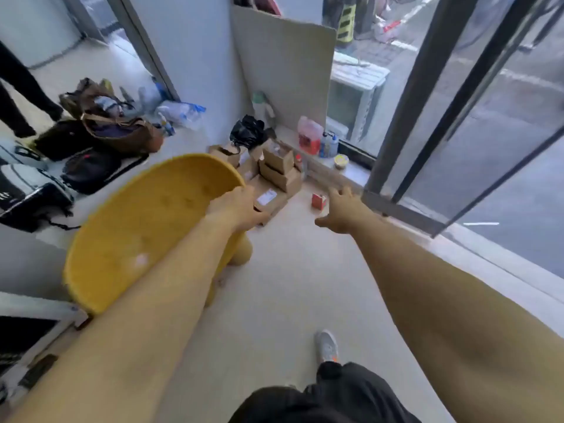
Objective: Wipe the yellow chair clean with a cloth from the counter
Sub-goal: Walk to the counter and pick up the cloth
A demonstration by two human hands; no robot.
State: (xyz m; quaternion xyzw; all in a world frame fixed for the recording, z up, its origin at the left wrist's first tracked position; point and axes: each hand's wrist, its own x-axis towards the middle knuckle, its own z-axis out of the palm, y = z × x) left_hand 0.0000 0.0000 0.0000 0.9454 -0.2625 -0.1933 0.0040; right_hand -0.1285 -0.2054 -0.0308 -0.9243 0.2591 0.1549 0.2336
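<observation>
Yellow chair point(146, 227), near left on the floor | left hand point(241, 209) clamped on its far rim, tilting it | right hand point(341, 212) spread, holding nothing | no cloth visible | advice: steady the rim, wipe the seat edge to edge.

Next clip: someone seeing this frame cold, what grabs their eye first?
The big yellow chair at centre-left, tipped over with the left hand gripping its far rim. Next, the right hand stretched forward with fingers spread and empty, no cloth in sight. Beyond them, stacked cardboard boxes and a red jug crowd the corner by the window, and dark bags lie along the left wall.
</observation>
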